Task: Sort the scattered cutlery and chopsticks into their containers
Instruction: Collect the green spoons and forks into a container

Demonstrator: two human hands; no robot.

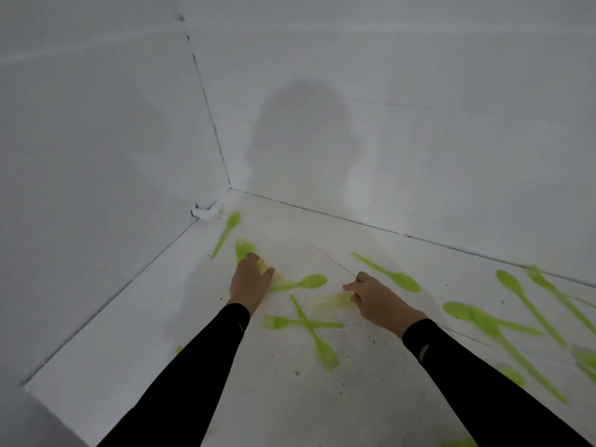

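Near the frame's centre, both hands work low over a white desk (280, 398) boxed in by white walls w/ a corner at upper left of centre. Left hand (250, 280) is closed on a small bunch of green plastic pieces: fork tines (241, 245) stick out past the knuckles toward the corner, so it looks like it's stacking like w/ like in one fist to save trips. Right hand (377, 300) sits palm-down w/ fingers curled over a yellow-green smear (333, 301) that's too blurred to name; can't tell if it's pinched or just being pressed or swept, so grip state unknown. Between the hands lies a spoon (301, 282), bowl pointing right, just beside the left thumb. Below that, a fork (301, 322) and another utensil (317, 337) cross in an X. A lone spoon (227, 232) rests near the corner; one more (388, 272) lies just past the right hand. Far right of frame holds a loose pile of long green pieces (516, 321), overlapping, motion-blurred. No containers or chopsticks in view, so sorting seems at the gather stage; most pieces are unsorted.
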